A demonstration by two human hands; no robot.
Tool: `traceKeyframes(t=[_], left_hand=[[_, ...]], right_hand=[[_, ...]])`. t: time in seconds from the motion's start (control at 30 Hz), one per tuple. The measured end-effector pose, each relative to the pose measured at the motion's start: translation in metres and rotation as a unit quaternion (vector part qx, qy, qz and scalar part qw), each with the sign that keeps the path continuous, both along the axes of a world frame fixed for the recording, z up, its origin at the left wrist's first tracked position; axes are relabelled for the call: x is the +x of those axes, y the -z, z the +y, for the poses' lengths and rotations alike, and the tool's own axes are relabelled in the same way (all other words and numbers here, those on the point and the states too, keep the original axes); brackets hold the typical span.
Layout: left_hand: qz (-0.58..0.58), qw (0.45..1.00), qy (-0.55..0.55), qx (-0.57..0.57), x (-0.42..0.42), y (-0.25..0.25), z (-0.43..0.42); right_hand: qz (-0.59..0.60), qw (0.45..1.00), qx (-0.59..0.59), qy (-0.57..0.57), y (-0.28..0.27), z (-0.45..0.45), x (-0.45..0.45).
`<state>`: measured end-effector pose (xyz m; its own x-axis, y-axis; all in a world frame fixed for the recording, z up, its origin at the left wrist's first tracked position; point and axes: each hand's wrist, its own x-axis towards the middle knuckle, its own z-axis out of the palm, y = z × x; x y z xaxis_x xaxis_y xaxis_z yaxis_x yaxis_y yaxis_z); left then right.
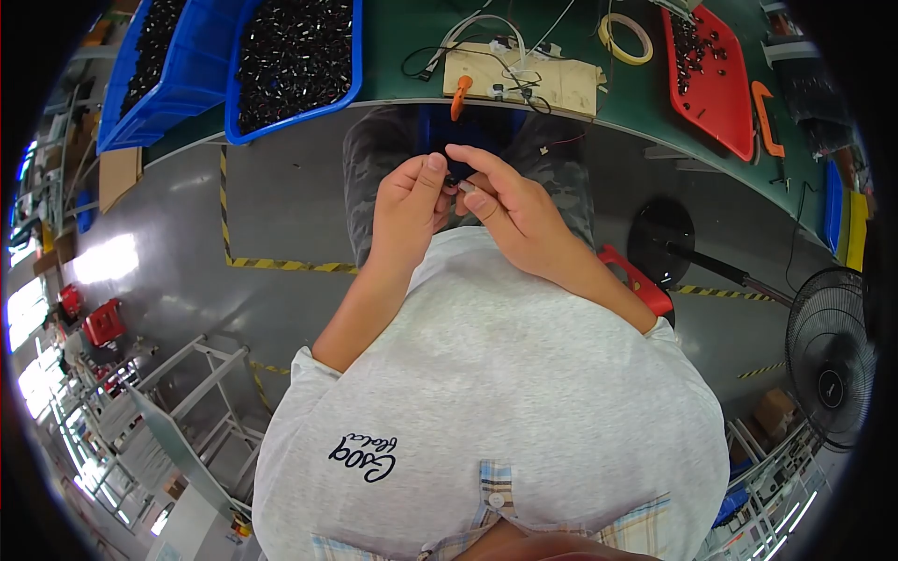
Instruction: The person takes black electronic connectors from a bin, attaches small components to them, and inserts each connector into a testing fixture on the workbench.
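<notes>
Both my hands are close together over my lap, in front of the table's edge. My left hand (pixel 410 199) has its fingers curled, with thumb and fingertips pressed round a small black part (pixel 451 181). From the other side my right hand (pixel 512 201) pinches a small pale piece (pixel 466 186) between thumb and fingers, right beside the black part. The fingers hide most of both pieces. Beyond my hands, a wooden board (pixel 571 82) with cables and small connectors lies at the table edge, with an orange clip (pixel 461 96) at its front.
Two blue bins (pixel 233 98) (pixel 112 122) of small black parts stand at the upper left. A red tray (pixel 734 79) with black parts, a tape roll (pixel 646 51) and an orange handle (pixel 773 117) are at the upper right. A fan (pixel 831 360) stands at the right.
</notes>
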<state>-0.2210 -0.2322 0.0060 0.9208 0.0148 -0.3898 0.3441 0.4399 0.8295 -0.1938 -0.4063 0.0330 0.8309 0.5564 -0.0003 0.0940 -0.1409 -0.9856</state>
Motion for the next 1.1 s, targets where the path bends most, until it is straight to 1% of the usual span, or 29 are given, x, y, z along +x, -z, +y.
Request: traceKeyframes(t=[0.13, 0.2, 0.3, 0.33, 0.4, 0.43, 0.53, 0.6, 0.7, 0.8, 0.83, 0.87, 0.9, 0.93, 1.0, 1.03, 1.1], left_hand=[[-0.011, 0.999, -0.001, 0.040, 0.000, -0.001, 0.002], [-0.018, 0.999, 0.008, 0.038, -0.002, 0.003, 0.006], [-0.014, 0.999, 0.006, 0.049, -0.002, -0.001, 0.006], [-0.011, 0.998, 0.003, 0.055, -0.002, -0.003, 0.005], [-0.066, 0.981, 0.011, 0.183, -0.004, -0.005, 0.003], [-0.092, 0.965, 0.015, 0.246, -0.004, -0.005, 0.002], [-0.159, 0.917, 0.025, 0.366, -0.003, -0.004, 0.002], [-0.133, 0.928, 0.026, 0.348, -0.002, -0.004, 0.002], [-0.111, 0.938, 0.024, 0.327, 0.004, -0.003, 0.001], [-0.127, 0.941, 0.024, 0.312, 0.005, -0.002, 0.002], [-0.136, 0.942, 0.025, 0.307, 0.004, -0.001, 0.003], [-0.099, 0.965, 0.030, 0.241, 0.004, 0.002, 0.006], [-0.060, 0.982, 0.035, 0.173, 0.003, 0.006, 0.010], [-0.020, 0.994, 0.040, 0.103, 0.002, 0.007, 0.011], [-0.061, 0.985, -0.001, 0.164, 0.004, 0.008, 0.001], [-0.080, 0.978, -0.021, 0.194, 0.004, 0.007, -0.002], [-0.146, 0.943, -0.006, 0.299, 0.005, 0.011, 0.003]], right_hand=[[-0.016, 0.999, -0.031, 0.002, 0.000, 0.000, -0.002], [-0.026, 0.998, -0.052, 0.005, -0.004, -0.001, -0.001], [-0.068, 0.994, -0.077, -0.025, -0.010, -0.001, 0.001], [-0.062, 0.994, -0.090, -0.028, -0.013, -0.001, 0.001], [-0.052, 0.991, -0.115, -0.037, -0.017, -0.003, 0.000], [-0.078, 0.988, -0.133, -0.031, -0.018, -0.003, -0.001], [-0.147, 0.972, -0.181, -0.010, -0.016, -0.003, -0.005], [-0.176, 0.962, -0.208, 0.012, -0.014, 0.000, -0.008], [-0.218, 0.951, -0.212, 0.061, -0.009, 0.006, -0.012], [-0.136, 0.973, -0.177, 0.058, -0.005, 0.006, -0.011], [-0.042, 0.992, -0.116, 0.019, -0.003, 0.004, -0.007], [0.051, 0.997, -0.052, -0.018, 0.000, 0.001, 0.000], [0.145, 0.988, 0.012, -0.055, 0.002, -0.001, 0.003], [0.092, 0.994, -0.046, -0.044, -0.003, -0.001, 0.001], [-0.024, 0.987, -0.160, -0.022, -0.018, 0.002, 0.002], [-0.017, 0.989, -0.148, -0.023, -0.017, 0.003, 0.002], [-0.001, 0.992, -0.125, -0.027, -0.011, 0.004, 0.003]])
